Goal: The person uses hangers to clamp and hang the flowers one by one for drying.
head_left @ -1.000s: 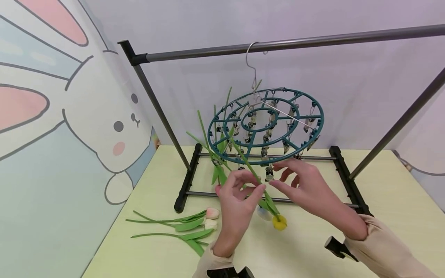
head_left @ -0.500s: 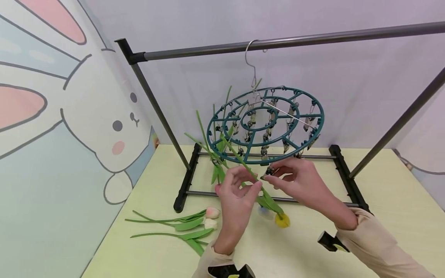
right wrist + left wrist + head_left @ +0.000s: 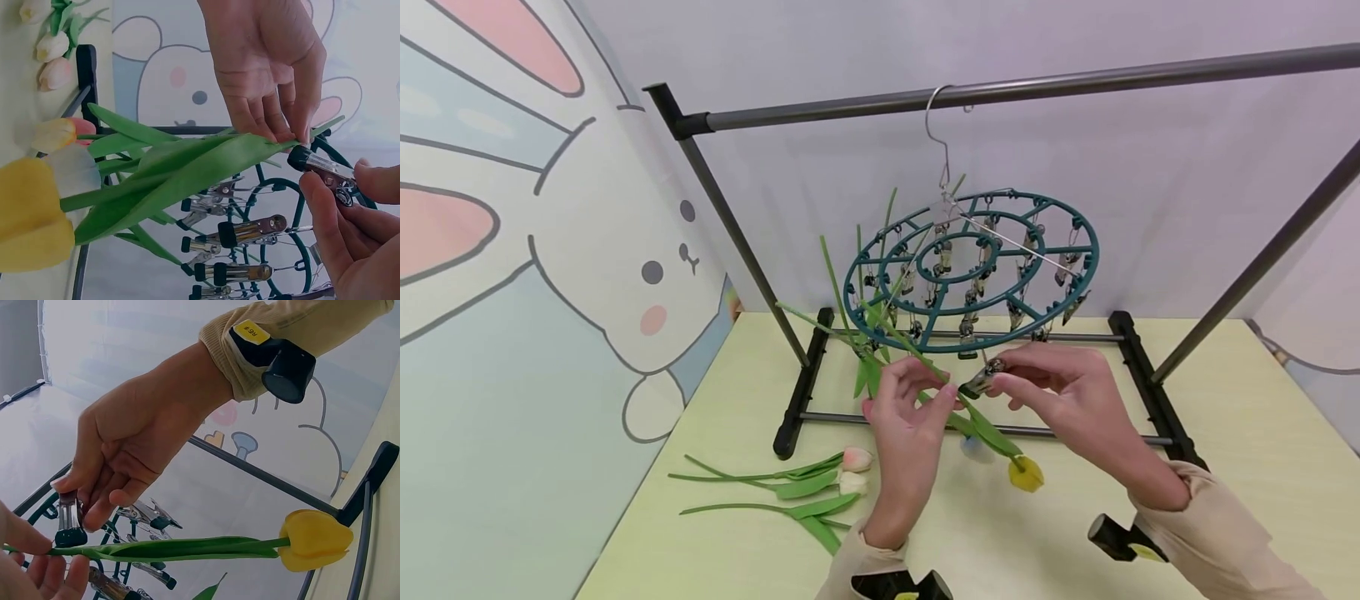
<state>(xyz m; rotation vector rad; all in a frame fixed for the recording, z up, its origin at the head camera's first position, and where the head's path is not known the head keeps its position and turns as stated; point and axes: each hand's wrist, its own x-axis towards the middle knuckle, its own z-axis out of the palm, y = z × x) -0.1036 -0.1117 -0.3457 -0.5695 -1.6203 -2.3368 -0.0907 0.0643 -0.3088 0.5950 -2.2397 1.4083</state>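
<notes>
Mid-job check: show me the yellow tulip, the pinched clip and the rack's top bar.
Yellow tulip (image 3: 314, 541): left wrist view, on the bloom.
Pinched clip (image 3: 320, 165): right wrist view, on its metal body.
Top bar (image 3: 1037, 88): head view, along its middle stretch.

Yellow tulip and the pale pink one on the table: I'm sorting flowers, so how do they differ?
The yellow tulip has a yellow bloom; the pink tulip a pale pink one. The left hand pinches the yellow tulip's stem, while the pink tulip lies on the table. Both have green stems.
</notes>
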